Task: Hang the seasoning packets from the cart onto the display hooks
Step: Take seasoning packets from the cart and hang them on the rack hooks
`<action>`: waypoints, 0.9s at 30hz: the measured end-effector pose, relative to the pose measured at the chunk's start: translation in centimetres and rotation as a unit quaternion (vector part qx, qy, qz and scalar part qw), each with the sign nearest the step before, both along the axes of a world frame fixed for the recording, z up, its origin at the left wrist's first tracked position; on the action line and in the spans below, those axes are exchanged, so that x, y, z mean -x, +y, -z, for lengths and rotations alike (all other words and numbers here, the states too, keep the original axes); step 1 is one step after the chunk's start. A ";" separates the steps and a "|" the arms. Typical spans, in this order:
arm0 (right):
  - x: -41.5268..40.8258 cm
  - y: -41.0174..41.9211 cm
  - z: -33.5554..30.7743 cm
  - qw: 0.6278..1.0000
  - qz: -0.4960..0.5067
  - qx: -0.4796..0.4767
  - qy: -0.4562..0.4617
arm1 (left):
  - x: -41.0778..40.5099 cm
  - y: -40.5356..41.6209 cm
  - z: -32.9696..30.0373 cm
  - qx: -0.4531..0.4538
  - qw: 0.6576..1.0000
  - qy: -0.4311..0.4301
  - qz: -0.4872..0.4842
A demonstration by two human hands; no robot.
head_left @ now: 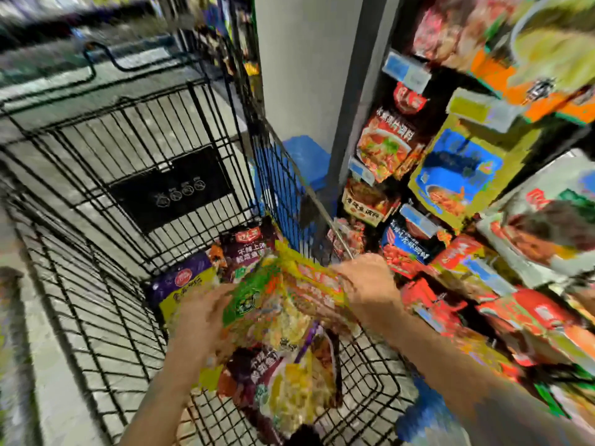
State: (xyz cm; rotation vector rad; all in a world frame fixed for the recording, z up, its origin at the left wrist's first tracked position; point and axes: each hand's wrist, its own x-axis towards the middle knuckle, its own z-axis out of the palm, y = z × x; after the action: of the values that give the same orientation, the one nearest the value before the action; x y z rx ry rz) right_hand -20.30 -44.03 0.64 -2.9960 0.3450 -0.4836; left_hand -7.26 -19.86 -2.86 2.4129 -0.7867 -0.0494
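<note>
A black wire cart (96, 239) holds a pile of seasoning packets (289, 375) in its near right corner, purple, yellow and green ones. My left hand (203, 320) grips the left side of a yellow-green packet (277, 304) lifted above the pile. My right hand (367, 284) holds the same packet at its upper right edge, close to the cart's right rim. The view is blurred, so finger positions are unclear. Display hooks to the right carry hanging packets (389, 146), red, blue and yellow.
The packed hook display (483, 220) fills the right side, close against the cart. A grey pillar (306, 75) stands behind the cart with a blue crate (306, 156) at its foot. The aisle floor lies to the left of the cart.
</note>
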 end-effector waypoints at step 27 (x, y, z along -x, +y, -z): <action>45.4 -7.3 -25.1 0.929 0.255 0.075 -0.259 | 27.0 -18.7 -24.6 0.280 0.880 -0.227 0.310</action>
State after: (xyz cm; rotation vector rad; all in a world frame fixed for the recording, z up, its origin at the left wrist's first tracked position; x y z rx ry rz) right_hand -65.66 -51.38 25.78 -2.7257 1.0716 -1.3594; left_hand -34.28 -38.55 21.75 1.5573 -1.5241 0.4465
